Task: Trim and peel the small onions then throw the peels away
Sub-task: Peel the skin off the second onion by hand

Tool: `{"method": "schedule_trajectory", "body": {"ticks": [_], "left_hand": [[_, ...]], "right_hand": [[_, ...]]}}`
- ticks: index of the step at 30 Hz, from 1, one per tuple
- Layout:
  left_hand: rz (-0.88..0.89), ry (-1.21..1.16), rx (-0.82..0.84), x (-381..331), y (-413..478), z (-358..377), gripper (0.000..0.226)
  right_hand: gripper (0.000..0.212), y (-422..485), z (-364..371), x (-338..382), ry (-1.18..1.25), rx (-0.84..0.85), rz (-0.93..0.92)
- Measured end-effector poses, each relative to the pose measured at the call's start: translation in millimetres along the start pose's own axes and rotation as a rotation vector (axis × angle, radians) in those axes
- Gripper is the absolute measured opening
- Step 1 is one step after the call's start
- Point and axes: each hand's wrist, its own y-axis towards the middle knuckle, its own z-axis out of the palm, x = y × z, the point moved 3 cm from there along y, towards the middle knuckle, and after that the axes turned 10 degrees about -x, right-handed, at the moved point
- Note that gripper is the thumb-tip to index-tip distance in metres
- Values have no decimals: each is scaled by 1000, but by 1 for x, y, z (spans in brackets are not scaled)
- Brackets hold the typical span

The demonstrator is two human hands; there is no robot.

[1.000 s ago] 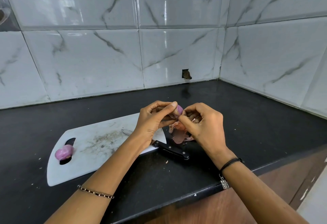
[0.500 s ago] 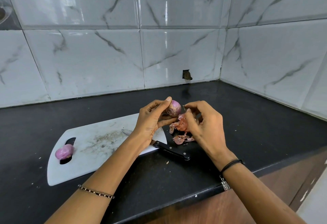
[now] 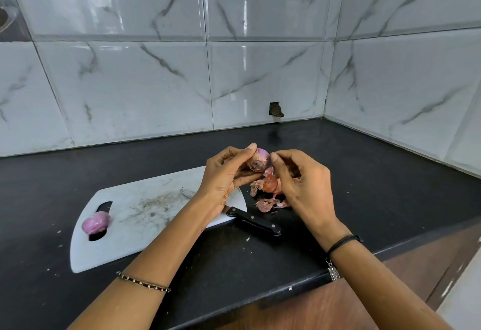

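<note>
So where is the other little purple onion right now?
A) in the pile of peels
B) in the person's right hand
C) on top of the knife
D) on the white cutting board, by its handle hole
D: the other onion lies on the white cutting board right at its handle hole, far from the knife and the peels, while the left hand holds a different onion.

Bright, even daylight; window glare on glossy wall tiles (image 3: 125, 17); sharp focus; wide-angle bending at edges.
</note>
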Motion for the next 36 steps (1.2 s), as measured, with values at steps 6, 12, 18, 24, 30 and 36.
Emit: {"method": "schedule_trajectory", "body": {"ticks": [6,12,18,24,30,36], "left_hand": [[31,61,10,0,-2,-1,19],[-11,2,15,2,-2,-1,19],[-27,0,32,5,-1,0,16],[-18,3,19,7,1,-3,17],[-92,-48,138,5,1,0,31],[20,23,231,3,1,-3,41]], "right_hand": [[17,0,-1,4,7,21,-101],[17,0,-2,4,38,30,-74],[10,2,-4,-4,75,-23,17],[22,0,-4,-1,94,0,5],[30,1,-4,-3,141,22,33],[25,1,-2,-2,155,69,2]]}}
